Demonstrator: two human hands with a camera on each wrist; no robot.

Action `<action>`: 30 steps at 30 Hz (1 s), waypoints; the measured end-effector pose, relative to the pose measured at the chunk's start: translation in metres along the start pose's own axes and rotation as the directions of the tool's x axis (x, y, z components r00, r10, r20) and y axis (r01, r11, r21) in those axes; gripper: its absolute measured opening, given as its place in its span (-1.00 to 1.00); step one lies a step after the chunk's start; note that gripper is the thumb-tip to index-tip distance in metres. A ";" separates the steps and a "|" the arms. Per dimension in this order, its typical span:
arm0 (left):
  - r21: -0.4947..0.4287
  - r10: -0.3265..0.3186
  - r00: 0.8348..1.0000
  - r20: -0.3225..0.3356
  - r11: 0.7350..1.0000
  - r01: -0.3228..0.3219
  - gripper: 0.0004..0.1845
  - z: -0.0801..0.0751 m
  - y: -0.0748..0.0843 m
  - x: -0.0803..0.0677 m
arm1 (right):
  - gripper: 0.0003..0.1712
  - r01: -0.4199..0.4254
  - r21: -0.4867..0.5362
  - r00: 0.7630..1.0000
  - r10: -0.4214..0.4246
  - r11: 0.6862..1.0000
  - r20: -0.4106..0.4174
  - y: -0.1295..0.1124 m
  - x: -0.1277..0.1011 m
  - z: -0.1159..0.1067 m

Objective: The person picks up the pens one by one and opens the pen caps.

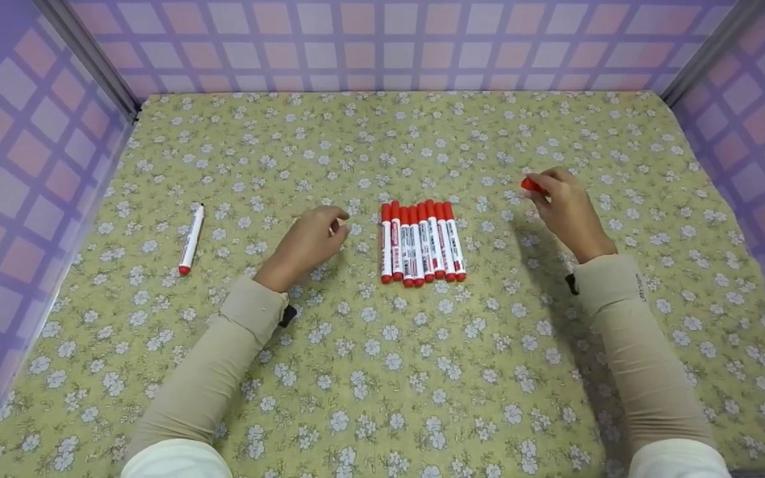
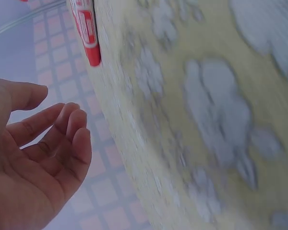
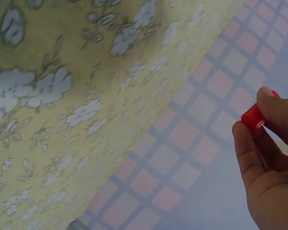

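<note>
My right hand [image 1: 570, 211] pinches a small red marker cap [image 1: 528, 184] between thumb and fingers, held above the cloth at the right; the right wrist view shows the cap [image 3: 253, 118] at the fingertips. To the left of a row of markers, my left hand [image 1: 311, 240] hovers with loosely bent fingers and nothing in it. Several white markers with red caps [image 1: 422, 244] lie side by side in that row, caps pointing away from me. Farther left, one uncapped marker [image 1: 192, 240] lies by itself, its dark tip pointing away.
Yellow-green floral cloth [image 1: 382, 372] covers the table. Checked pink and purple panels stand along the back [image 1: 382, 50] and at both sides, with grey posts [image 1: 90, 53] at the rear corners.
</note>
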State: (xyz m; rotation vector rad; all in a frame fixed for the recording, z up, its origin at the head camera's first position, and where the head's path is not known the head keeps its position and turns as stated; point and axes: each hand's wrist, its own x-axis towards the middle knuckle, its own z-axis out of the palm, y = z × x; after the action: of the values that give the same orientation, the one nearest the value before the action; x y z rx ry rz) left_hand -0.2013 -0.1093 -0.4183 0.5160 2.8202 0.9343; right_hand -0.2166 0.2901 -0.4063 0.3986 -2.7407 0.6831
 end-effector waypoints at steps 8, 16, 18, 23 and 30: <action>-0.099 -0.111 0.988 0.104 0.988 0.121 -0.57 0.018 0.012 0.013 | -0.65 -0.076 0.007 0.997 0.076 0.997 0.025 0.021 0.003 -0.005; -0.198 -0.180 0.968 0.174 0.957 0.214 -0.52 0.031 0.021 0.021 | -0.63 -0.191 0.067 0.980 0.186 0.979 0.074 0.039 0.003 -0.008; -0.216 -0.198 0.963 0.184 0.947 0.236 -0.50 0.034 0.023 0.023 | -0.62 -0.240 0.083 0.968 0.232 0.967 0.096 0.043 0.003 -0.009; -0.209 -0.229 0.955 0.187 0.941 0.267 -0.48 0.042 0.027 0.028 | -0.59 -0.352 0.130 0.934 0.337 0.927 0.121 0.053 0.004 -0.010; -0.222 -0.271 0.937 0.220 0.921 0.319 -0.50 0.046 0.031 0.034 | -0.51 -0.455 0.183 0.889 0.434 0.871 0.147 0.066 0.003 -0.007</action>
State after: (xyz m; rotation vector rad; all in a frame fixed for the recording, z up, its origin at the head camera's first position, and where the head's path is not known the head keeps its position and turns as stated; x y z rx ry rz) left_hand -0.2143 -0.0485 -0.4373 0.1277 2.4689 1.0967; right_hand -0.2397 0.3494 -0.4264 -0.1792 -2.8889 1.1054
